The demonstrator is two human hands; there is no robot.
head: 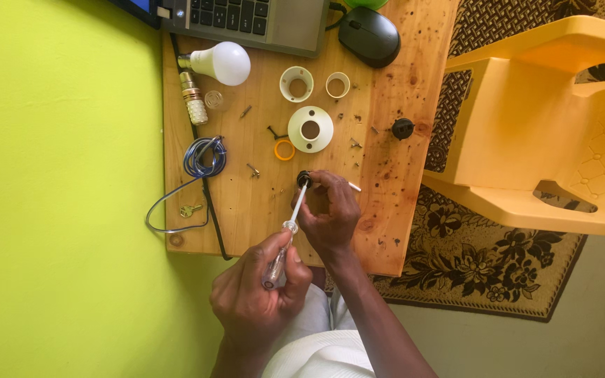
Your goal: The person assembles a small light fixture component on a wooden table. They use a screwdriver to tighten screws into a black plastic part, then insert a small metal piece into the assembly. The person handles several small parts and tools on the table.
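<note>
A clear-handled screwdriver [285, 236] is gripped in the left hand [257, 294], fingers wrapped closed around the handle, white shaft angled up toward a small black part [304, 178]. That black part is held at the fingertips of the right hand [329, 210], pinched closed on it, just above the wooden table [393, 175], near its middle. The screwdriver tip is seen touching the black part.

Just beyond the hands a white round base [310, 129] is laid flat, with an orange ring [284, 149] beside it. Two white rings [296, 83] are set further up. A white bulb [220, 62] and a coiled blue wire [203, 157] are placed at the left of the table. Loose screws [253, 170] are scattered about. A black mouse [369, 35] and a laptop [246, 17] are seen at the far edge; a yellow plastic chair [526, 126] is stood at right.
</note>
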